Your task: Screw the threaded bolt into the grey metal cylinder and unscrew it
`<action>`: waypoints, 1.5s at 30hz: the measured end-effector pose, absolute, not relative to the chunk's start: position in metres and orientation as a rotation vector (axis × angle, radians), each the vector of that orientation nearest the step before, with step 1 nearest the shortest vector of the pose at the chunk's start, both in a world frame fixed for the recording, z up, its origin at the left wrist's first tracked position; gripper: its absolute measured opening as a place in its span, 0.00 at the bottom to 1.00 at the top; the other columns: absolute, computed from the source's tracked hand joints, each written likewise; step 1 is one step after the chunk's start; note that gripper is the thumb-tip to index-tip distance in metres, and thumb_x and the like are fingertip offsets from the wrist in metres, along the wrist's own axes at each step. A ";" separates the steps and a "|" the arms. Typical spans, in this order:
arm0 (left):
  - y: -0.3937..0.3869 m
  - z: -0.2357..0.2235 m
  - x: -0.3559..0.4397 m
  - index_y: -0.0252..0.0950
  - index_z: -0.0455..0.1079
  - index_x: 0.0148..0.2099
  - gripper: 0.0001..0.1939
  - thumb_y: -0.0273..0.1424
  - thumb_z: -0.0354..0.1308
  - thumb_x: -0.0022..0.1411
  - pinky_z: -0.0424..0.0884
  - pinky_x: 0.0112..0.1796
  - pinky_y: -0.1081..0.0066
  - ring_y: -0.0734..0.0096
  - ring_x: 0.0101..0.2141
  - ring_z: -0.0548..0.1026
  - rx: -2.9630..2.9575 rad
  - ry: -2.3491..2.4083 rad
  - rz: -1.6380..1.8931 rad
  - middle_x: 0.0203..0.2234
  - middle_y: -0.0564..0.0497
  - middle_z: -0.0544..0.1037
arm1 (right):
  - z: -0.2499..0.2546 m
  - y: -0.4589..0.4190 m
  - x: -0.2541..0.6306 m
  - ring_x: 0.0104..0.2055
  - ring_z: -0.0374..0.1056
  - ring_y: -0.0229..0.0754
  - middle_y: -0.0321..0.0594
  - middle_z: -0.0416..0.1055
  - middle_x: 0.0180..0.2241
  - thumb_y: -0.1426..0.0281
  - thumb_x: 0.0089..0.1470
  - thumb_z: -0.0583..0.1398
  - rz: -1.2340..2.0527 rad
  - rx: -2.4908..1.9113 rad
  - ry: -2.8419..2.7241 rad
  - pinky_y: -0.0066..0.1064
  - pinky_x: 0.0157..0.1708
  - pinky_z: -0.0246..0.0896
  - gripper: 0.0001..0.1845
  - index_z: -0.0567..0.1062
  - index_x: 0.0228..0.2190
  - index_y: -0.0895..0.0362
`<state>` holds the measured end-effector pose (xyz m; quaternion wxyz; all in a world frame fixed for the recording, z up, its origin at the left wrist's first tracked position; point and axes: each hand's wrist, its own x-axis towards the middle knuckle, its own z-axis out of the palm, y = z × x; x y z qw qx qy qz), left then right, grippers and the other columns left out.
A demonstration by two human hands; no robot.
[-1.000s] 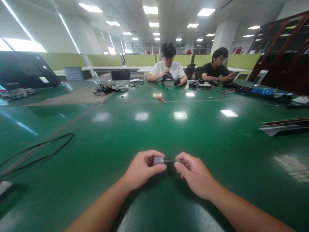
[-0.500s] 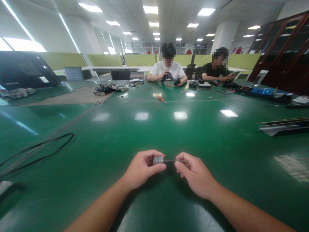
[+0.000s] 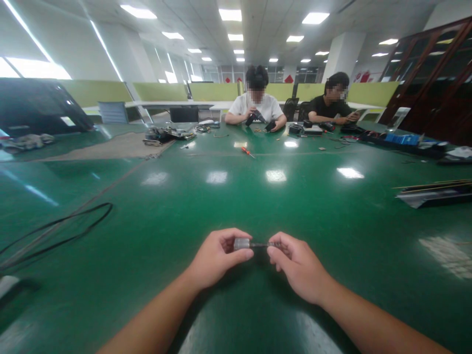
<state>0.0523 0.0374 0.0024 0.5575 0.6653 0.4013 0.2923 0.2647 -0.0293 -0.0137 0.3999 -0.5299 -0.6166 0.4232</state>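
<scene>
Between my hands, low in the middle of the head view, is a small silver metal cylinder with a thin dark shaft [image 3: 242, 243]. My left hand [image 3: 218, 259] grips the cylinder, its thumb in front and its fingers behind. The shaft points right and lies level. Its far end sits in a pinch between the thumb and fingers of my right hand [image 3: 298, 268], where a ridged or coiled part shows. The fingertips partly hide that end, so I cannot tell its exact form.
The green tabletop [image 3: 236, 201] carries a red-handled screwdriver [image 3: 246, 151] further off. A black cable [image 3: 99, 221] loops at left; dark metal strips [image 3: 435, 193] lie at right. Piled electronic parts [image 3: 165, 135] stand back left. Two people sit across, one in a white shirt [image 3: 236, 109], one in black.
</scene>
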 end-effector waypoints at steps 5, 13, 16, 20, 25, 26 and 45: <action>0.038 0.002 0.052 0.32 0.76 0.41 0.17 0.36 0.70 0.50 0.65 0.32 0.73 0.71 0.28 0.71 1.547 0.937 0.703 0.27 0.52 0.76 | -0.012 -0.030 0.265 0.26 0.63 0.37 0.32 0.66 0.25 0.65 0.63 0.55 1.096 -1.316 -1.547 0.28 0.28 0.55 0.10 0.71 0.33 0.57; 0.040 0.001 0.050 0.32 0.76 0.41 0.17 0.37 0.70 0.51 0.65 0.31 0.73 0.70 0.28 0.71 1.590 0.936 0.700 0.28 0.52 0.76 | -0.013 -0.030 0.264 0.26 0.63 0.37 0.32 0.67 0.24 0.64 0.63 0.55 1.055 -1.336 -1.562 0.28 0.27 0.54 0.10 0.72 0.34 0.57; 0.040 0.000 0.050 0.32 0.76 0.41 0.17 0.37 0.70 0.51 0.65 0.31 0.73 0.70 0.28 0.71 1.590 0.939 0.704 0.28 0.51 0.76 | -0.013 -0.029 0.264 0.26 0.63 0.37 0.33 0.67 0.24 0.65 0.63 0.55 1.065 -1.328 -1.558 0.27 0.27 0.54 0.10 0.72 0.34 0.57; 0.040 0.000 0.050 0.33 0.76 0.41 0.17 0.38 0.69 0.52 0.66 0.32 0.72 0.70 0.28 0.72 1.581 0.933 0.709 0.28 0.51 0.76 | -0.012 -0.030 0.265 0.26 0.63 0.37 0.32 0.67 0.24 0.65 0.63 0.55 1.074 -1.322 -1.552 0.27 0.26 0.53 0.10 0.72 0.34 0.57; 0.040 0.000 0.050 0.33 0.77 0.41 0.16 0.36 0.70 0.52 0.66 0.32 0.73 0.70 0.29 0.72 1.568 0.927 0.719 0.28 0.52 0.77 | -0.011 -0.030 0.265 0.26 0.63 0.37 0.32 0.66 0.24 0.64 0.64 0.55 1.064 -1.322 -1.561 0.27 0.26 0.53 0.11 0.72 0.33 0.56; 0.040 0.000 0.050 0.33 0.77 0.41 0.16 0.36 0.70 0.52 0.66 0.32 0.73 0.70 0.29 0.72 1.564 0.924 0.723 0.28 0.52 0.77 | -0.011 -0.030 0.265 0.26 0.63 0.37 0.32 0.66 0.24 0.65 0.64 0.55 1.065 -1.320 -1.561 0.27 0.26 0.53 0.10 0.72 0.33 0.56; 0.043 -0.004 0.047 0.33 0.77 0.41 0.16 0.36 0.70 0.52 0.64 0.32 0.73 0.70 0.29 0.71 1.549 0.925 0.738 0.28 0.52 0.76 | -0.012 -0.030 0.264 0.25 0.62 0.36 0.32 0.66 0.24 0.64 0.63 0.55 1.114 -1.300 -1.507 0.26 0.26 0.55 0.10 0.71 0.33 0.57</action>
